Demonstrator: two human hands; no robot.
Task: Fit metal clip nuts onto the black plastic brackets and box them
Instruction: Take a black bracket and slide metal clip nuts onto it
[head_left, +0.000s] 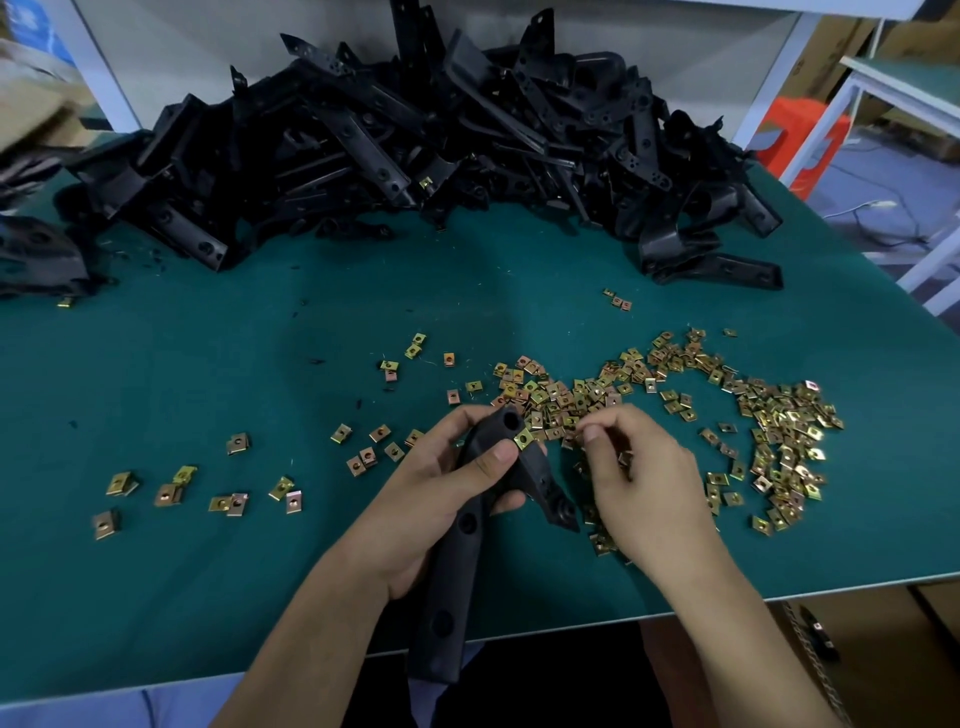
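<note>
1 bracket in hand: black plastic bracket (448, 597), long leg running down past the near bench edge toward the body, upper end raised over the near middle of the bench, short arm angling off to the right.
Left hand (431, 493): clamped round the bracket's upper part, thumb lying across its face just below the fitted nut.
Fitted clip nut (523, 438): 1 gold piece seated on the bracket's edge near the top, beside the round hole.
Right hand (639, 478): just right of the bracket, low over the nuts, fingers curled, thumb and forefinger tips together; pinching a nut or not, cannot tell.
Loose clip nuts (675, 405): thick gold scatter curving from the hands out to the right; thinner strays to the left.
Bracket heap (415, 145): large black pile along the far side, well apart from both hands.
Bench (208, 364): dark green top.
Beyond: white frame posts (769, 78) behind the heap, orange object (800, 140) far right.
</note>
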